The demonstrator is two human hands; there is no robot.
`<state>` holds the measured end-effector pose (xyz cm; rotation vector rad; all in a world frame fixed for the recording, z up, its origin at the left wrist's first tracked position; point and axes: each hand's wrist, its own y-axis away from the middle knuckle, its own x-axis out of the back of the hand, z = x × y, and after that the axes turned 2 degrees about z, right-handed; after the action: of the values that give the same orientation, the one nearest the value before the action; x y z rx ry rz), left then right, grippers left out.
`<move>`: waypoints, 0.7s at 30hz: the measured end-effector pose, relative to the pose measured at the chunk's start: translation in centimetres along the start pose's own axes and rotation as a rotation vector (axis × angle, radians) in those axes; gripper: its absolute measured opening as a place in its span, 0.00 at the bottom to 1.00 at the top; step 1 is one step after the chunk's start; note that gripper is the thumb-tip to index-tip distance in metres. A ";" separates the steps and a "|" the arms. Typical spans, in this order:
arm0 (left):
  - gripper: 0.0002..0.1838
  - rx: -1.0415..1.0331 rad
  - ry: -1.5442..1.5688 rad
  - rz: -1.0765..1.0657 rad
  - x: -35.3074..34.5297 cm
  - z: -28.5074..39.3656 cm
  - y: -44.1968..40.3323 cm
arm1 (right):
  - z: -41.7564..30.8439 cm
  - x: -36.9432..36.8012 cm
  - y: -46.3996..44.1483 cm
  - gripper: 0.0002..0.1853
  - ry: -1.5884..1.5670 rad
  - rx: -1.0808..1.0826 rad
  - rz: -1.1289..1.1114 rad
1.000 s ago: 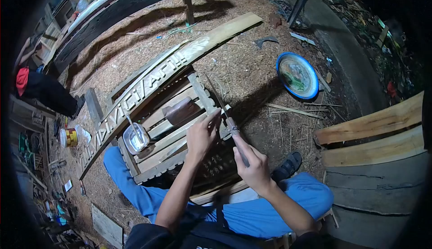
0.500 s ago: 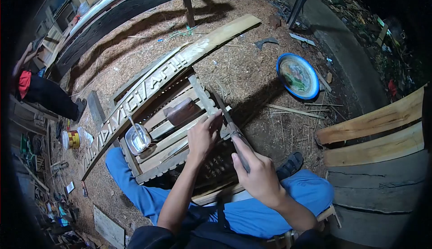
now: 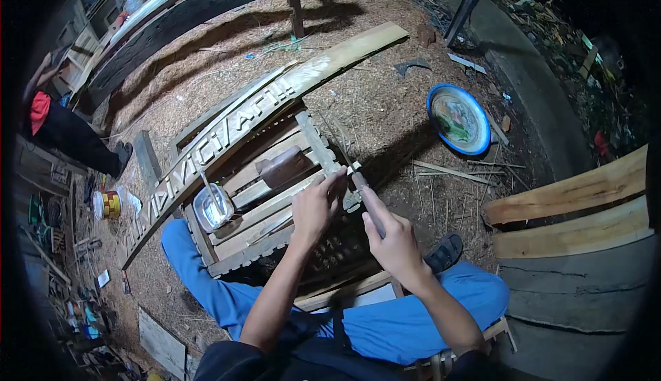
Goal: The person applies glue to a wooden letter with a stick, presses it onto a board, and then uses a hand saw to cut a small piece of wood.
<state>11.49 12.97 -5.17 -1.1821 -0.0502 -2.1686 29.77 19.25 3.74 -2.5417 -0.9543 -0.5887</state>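
Gripping a Long Tool (image 3: 359, 180) by a Low Table (image 3: 315, 138)

Looking down from the head camera, I see ground (image 3: 379, 95) covered in wood shavings. A big dark beam (image 3: 206, 29) lies across the top left. A long board (image 3: 306, 74) with raised letters slants below it, along the far side of the low table, which is made of slats. Two pale planks (image 3: 568, 188) lie at the right. Another person (image 3: 76, 136), in dark trousers with some red cloth, stands at the left edge.

My blue trouser legs (image 3: 392, 329) are bent, one on each side of the low table. A round basin (image 3: 471, 151) with a blue rim sits on the ground, past the table and to the right.

My right hand (image 3: 398, 246) is closed around the brown handle of the long tool. The tool is at the table's right corner, pointing up and away from me. My left hand (image 3: 313, 210) has its fingers bent in, just beside the front of the tool. I can't tell if those fingers pinch anything.

A brown block (image 3: 284, 166) rests on the slats. Near the table's left side is a clear tub (image 3: 197, 217) with a stick leaning in it. A yellow and red tin (image 3: 107, 205) stands on the ground farther left. Smallest is a pale bit (image 3: 356, 166) right by my left fingertips.
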 end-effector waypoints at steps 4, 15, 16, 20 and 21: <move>0.19 0.001 0.000 0.034 -0.2 -0.1 -0.1 | -3.1 2.5 0.0 0.19 -0.011 0.023 -0.006; 0.15 0.056 0.066 0.058 0.0 0.4 -0.2 | -2.8 2.8 -0.5 0.18 -0.039 -0.022 0.073; 0.15 0.054 0.064 0.059 0.1 0.5 -0.3 | -2.6 2.7 -0.4 0.18 -0.046 -0.023 0.088; 0.14 0.020 0.085 0.086 -0.4 0.1 -0.1 | -2.1 2.6 0.0 0.23 -0.058 0.036 0.044; 0.14 0.021 0.087 0.085 -0.4 0.2 -0.1 | -2.4 2.8 0.1 0.24 -0.076 0.029 -0.018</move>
<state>11.66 13.32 -5.31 -1.0583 0.0147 -2.1370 31.13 19.55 7.17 -2.5485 -1.0058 -0.4833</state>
